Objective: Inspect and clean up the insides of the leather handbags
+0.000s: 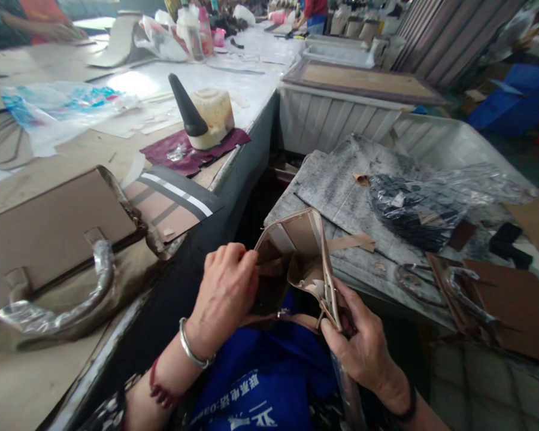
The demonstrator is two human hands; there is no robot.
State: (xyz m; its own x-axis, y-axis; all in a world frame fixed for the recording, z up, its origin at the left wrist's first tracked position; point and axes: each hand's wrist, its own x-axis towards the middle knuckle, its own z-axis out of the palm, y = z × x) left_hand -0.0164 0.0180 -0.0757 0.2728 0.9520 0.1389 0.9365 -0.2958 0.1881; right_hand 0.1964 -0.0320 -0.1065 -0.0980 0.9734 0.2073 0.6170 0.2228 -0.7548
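Observation:
A tan leather handbag rests open on my lap over a blue apron. My left hand is closed, its fingers pinching the bag's left edge and reaching into the opening. A silver bangle sits on that wrist. My right hand grips the bag's right edge, fingers wrapped round the folded leather. The inside of the bag is dark and mostly hidden.
A finished brown handbag with a plastic-wrapped handle lies on the left table. A glue pot with a black cone stands on maroon leather. On the right bench sit a black plastic bag, brown leather pieces and trays. People work in the distance.

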